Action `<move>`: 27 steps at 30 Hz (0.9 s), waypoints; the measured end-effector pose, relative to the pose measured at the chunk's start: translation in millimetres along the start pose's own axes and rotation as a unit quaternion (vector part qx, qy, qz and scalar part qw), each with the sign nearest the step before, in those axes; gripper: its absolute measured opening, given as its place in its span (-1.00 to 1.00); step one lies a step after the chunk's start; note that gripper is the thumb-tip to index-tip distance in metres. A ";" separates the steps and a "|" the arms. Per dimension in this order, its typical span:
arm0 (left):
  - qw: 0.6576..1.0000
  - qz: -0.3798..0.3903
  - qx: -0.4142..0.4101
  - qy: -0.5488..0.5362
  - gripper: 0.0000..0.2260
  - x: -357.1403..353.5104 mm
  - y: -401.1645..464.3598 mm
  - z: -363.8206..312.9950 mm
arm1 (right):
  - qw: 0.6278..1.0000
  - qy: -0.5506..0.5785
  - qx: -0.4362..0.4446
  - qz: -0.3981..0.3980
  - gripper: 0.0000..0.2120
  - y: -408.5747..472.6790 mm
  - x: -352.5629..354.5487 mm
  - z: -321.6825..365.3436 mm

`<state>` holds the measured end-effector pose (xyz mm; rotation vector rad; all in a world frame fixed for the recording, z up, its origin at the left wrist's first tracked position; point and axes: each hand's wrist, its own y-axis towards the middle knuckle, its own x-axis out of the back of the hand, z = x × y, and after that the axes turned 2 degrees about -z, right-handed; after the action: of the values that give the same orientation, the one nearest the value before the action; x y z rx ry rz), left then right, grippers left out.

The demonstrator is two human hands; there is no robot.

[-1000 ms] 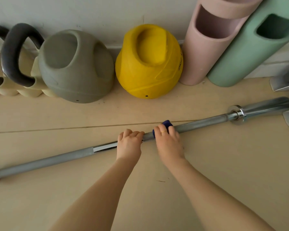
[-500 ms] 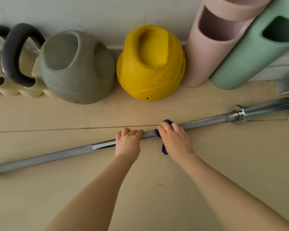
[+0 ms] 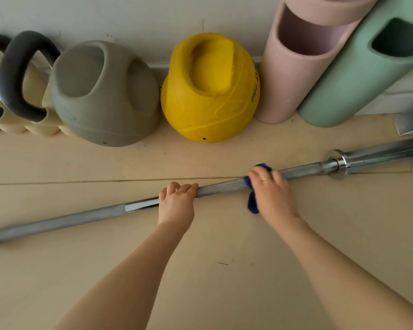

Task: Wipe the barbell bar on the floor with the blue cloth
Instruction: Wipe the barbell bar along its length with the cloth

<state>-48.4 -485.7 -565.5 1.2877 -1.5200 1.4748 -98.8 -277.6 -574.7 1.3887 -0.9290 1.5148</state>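
Since a second ago the right hand (image 3: 271, 190) has slid right along the bar, away from the left hand (image 3: 177, 202). Long silver steel barbell bar (image 3: 65, 220) lies flat on the pale wood floor (image 3: 224, 270), just in front of the grey and yellow kettlebells. Left hand's curled tight round the bar's middle. Right hand's clamped over the small blue cloth (image 3: 252, 204), which wraps the bar.
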 end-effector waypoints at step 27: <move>0.989 -0.133 -0.055 0.029 -0.64 -16.3 18.0 -74.0 | 0.992 0.084 -0.089 -0.013 -0.52 1.0 -2.0 -66.9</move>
<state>-73.3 -412.6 -575.1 1.3134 -1.3160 1.2306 -123.6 -216.0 -583.6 1.1247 -0.9120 1.4670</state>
